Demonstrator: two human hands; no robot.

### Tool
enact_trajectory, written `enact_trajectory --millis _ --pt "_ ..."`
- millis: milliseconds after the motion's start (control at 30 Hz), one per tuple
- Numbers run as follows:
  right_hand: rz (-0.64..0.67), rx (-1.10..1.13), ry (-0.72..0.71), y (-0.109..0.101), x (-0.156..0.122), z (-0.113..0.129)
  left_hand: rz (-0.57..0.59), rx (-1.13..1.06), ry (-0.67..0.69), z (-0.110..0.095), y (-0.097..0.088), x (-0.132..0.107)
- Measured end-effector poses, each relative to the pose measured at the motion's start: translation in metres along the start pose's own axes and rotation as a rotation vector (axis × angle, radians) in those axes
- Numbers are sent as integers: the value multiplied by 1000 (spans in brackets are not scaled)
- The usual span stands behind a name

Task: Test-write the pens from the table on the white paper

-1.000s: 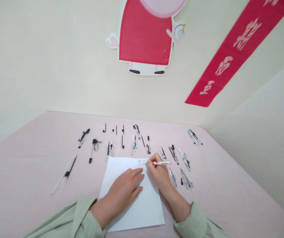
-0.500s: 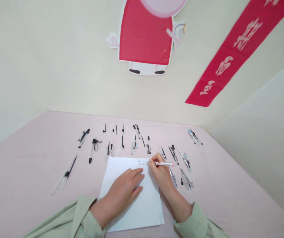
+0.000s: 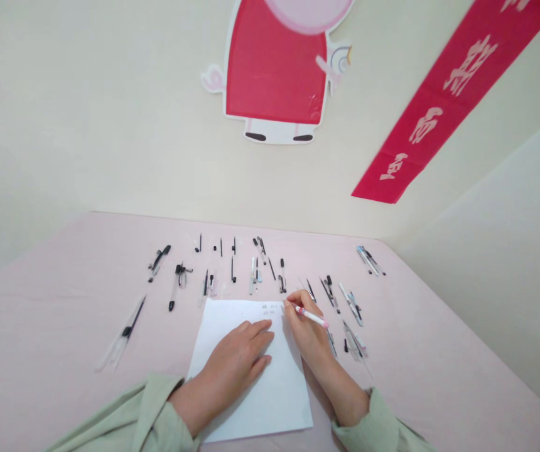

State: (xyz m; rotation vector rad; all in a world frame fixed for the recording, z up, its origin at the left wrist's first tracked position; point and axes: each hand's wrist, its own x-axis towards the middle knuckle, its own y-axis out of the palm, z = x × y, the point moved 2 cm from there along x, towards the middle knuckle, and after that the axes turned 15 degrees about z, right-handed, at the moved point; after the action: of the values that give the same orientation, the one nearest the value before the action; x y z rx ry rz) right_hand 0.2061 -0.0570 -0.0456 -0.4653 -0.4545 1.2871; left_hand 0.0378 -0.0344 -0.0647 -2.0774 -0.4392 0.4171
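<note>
A white sheet of paper (image 3: 232, 314) lies on the pink tablecloth in front of me. My left hand (image 3: 235, 361) rests flat on the sheet, fingers stretched out and close together. My right hand (image 3: 305, 329) is closed on a white pen with a pink end (image 3: 312, 317), its tip at the sheet's far right corner beside a few small written marks (image 3: 271, 308).
Several black and clear pens and pen parts (image 3: 232, 270) lie in rows beyond the paper, with more at the left (image 3: 126, 329) and right (image 3: 370, 259). The table (image 3: 53, 301) meets a cream wall bearing a red cartoon cutout (image 3: 279, 63) and a red banner (image 3: 439, 100).
My right hand has turned the pen so its pink end swings down to the right, and the tip has shifted slightly right along the sheet's top edge. The left hand has stayed put.
</note>
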Motion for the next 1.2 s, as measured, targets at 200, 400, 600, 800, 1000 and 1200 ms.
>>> enact_trajectory --millis 200,400,600,800,1000,1200 --pt "21 32 -30 0 1 -1 -6 27 -11 -1 0 -1" --pt "50 55 -27 2 2 1 12 43 -21 -1 -1 0" --pt "42 23 -30 1 2 -2 11 52 -28 -1 -2 0" --pt "113 51 -49 3 3 0 18 45 -31 -3 -4 0" --pt "171 80 -58 7 4 -3 11 39 -32 -2 -3 0" --pt "72 71 25 7 7 -13 6 46 -23 -1 -2 0"
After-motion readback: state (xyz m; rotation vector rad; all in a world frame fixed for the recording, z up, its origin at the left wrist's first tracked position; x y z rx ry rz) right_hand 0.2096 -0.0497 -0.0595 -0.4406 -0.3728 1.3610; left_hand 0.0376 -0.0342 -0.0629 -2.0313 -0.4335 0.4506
